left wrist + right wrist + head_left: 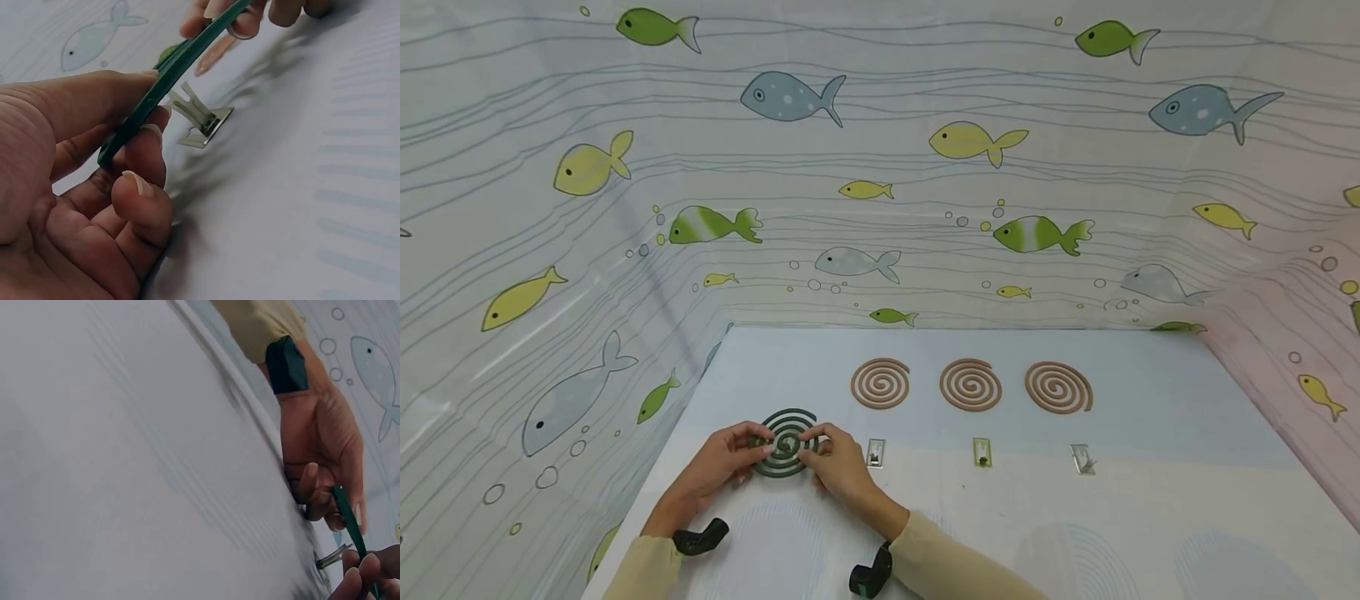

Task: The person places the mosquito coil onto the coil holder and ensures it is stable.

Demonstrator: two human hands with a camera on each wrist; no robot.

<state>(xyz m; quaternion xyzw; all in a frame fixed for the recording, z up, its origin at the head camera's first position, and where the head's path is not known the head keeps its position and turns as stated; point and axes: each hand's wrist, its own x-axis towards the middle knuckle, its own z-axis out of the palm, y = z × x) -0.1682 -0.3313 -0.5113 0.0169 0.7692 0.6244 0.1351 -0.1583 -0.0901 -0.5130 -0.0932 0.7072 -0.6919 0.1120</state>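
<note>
A dark green mosquito coil (787,445) is held flat between both hands at the left of the table. My left hand (718,464) pinches its left side, thumb on top and fingers beneath, as the left wrist view shows. On the opposite side, my right hand (844,473) pinches the coil with thumb and fingers. Seen edge-on, the coil (169,75) is raised off the white surface. Below it stands a small metal coil stand (200,122) with upright prongs, close under the coil; in the head view the coil hides most of it.
Three brown mosquito coils, left (880,384), middle (971,385) and right (1057,387), lie in a row at the back. Nearer are three small metal stands, left (876,453), middle (982,452) and right (1082,459). Fish-patterned sheeting (925,242) walls the table.
</note>
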